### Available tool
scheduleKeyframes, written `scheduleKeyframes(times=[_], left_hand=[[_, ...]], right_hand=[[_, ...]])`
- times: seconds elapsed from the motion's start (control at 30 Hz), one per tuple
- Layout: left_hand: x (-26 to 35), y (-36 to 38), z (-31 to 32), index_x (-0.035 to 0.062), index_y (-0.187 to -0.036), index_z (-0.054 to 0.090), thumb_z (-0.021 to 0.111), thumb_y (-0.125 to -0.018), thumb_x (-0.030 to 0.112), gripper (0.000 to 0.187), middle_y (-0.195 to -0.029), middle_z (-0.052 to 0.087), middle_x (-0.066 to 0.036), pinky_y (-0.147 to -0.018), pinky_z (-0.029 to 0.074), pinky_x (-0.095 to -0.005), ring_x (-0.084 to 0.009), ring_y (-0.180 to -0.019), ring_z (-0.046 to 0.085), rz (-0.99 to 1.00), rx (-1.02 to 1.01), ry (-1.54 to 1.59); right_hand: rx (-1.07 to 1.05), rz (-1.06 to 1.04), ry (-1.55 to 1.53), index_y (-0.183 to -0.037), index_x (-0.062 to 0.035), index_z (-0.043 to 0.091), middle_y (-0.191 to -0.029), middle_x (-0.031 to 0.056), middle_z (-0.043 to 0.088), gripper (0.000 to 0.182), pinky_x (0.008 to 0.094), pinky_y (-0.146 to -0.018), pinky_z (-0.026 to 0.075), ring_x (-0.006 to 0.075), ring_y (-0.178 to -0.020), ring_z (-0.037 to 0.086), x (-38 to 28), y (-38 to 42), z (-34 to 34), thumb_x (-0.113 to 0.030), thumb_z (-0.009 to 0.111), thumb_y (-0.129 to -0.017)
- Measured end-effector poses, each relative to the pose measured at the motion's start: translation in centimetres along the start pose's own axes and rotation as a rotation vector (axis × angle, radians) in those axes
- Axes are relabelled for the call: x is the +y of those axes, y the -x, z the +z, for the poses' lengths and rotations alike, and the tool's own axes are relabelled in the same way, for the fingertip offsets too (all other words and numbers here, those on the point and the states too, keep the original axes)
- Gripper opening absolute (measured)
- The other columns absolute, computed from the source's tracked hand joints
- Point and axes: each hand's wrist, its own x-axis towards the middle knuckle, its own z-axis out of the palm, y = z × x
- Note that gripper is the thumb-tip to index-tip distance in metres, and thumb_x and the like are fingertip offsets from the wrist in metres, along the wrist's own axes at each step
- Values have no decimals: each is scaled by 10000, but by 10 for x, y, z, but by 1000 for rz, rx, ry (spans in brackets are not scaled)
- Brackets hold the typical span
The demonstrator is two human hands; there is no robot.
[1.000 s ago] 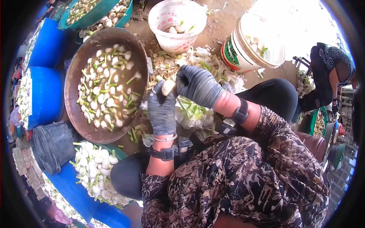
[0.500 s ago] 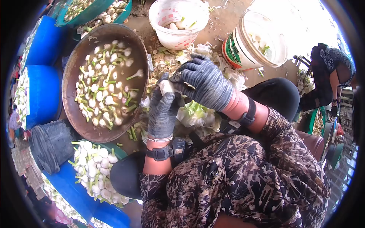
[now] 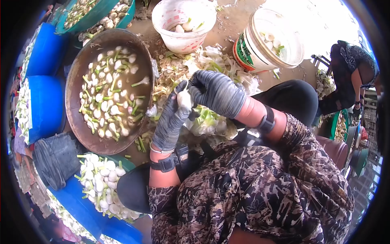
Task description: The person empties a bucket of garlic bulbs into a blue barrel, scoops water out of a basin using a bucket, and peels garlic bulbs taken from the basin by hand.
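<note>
A white garlic bulb [image 3: 185,99] is held in my left hand [image 3: 170,122], its narrow end pointing up. That hand wears a striped grey glove, with the fingers wrapped round the bulb. My right hand [image 3: 219,92], gloved the same way, is closed with curled fingers against the bulb's upper side; its fingertips are partly hidden. Below both hands lies a heap of pale peeled skins and green leaves [image 3: 205,122]. To the left, a brown metal basin [image 3: 70,91] holds murky water with many stemmed garlic bulbs afloat.
Beyond my hands stand a white tub [image 3: 172,40] and a white bucket [image 3: 256,49], each with some bulbs inside. Cleaned garlic [image 3: 101,179] is piled by my left knee. Blue drums [image 3: 44,110] and a black bucket [image 3: 55,158] line the left. Another person [image 3: 345,77] is at the right.
My right hand has come down and its fingers have curled in more. The garlic bulb has shifted slightly right and tipped more upright in my left hand.
</note>
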Motion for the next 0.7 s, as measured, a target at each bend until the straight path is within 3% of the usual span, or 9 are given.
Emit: scheduleKeyframes(times=[0.07,0.13,0.27,0.33,0.47,0.5,0.53,0.6,0.7], left_hand=[[2,-1,3,27,-1308,487,632,-909,259,484,-1134,580,-49,-899,461,-266,-125,-1028,539,-182,133,-58],[-8,-7,5,13,-1266,517,611,-917,184,400,-1115,602,-74,-902,461,-279,-132,-1016,558,-76,122,-78],[-10,-7,-1,-4,-1291,488,590,-886,73,425,-1148,601,-109,-938,445,-299,-161,-1061,564,81,100,-549],[-9,-4,-3,3,-1309,475,634,-856,76,486,-1179,589,-117,-951,440,-300,-162,-1081,557,254,38,-713],[-17,-5,-8,19,-1376,390,628,-824,8,602,-1199,557,-115,-975,436,-309,-192,-1101,551,165,84,-413],[-16,-4,-8,19,-1376,390,628,-824,8,602,-1199,557,-115,-975,436,-309,-192,-1101,551,168,88,-413],[-15,-3,-7,20,-1384,375,615,-827,-1,606,-1195,554,-108,-977,434,-306,-186,-1097,549,184,117,-421],[-16,-3,-4,21,-1392,361,601,-831,-10,611,-1191,551,-101,-980,433,-304,-179,-1092,546,200,141,-427],[-16,-5,0,22,-1378,385,584,-863,5,553,-1191,552,-75,-951,447,-288,-150,-1072,540,291,149,-519]], right_hand=[[164,-290,392,-835,-24,609,-737,194,633,204,434,-661,499,387,-715,624,-5,3,0,-225,637,-824],[164,-270,429,-831,-28,601,-761,200,634,195,441,-662,496,388,-743,625,3,3,5,-221,625,-835],[-8,58,106,-878,-13,621,-817,211,644,219,412,-705,500,359,-797,640,26,-1,10,-231,611,-854],[-191,282,-133,-997,6,630,-827,107,666,264,316,-708,494,150,-718,577,30,-6,6,-244,600,-919],[-242,76,-168,-1056,7,633,-857,92,668,356,303,-735,496,109,-767,575,34,-7,-4,-322,609,-923],[-258,272,-404,-1024,6,635,-853,91,669,331,298,-721,494,108,-757,570,24,-5,-4,-306,628,-915],[-259,269,-404,-1024,6,635,-853,91,669,331,298,-721,494,108,-757,570,21,-5,-3,-306,628,-915],[-215,71,-9,-990,6,631,-849,75,668,286,290,-704,490,99,-752,562,18,-3,-3,-265,655,-902],[-187,129,-120,-959,9,619,-828,39,650,258,275,-691,480,84,-734,546,19,-2,3,-234,672,-892]])
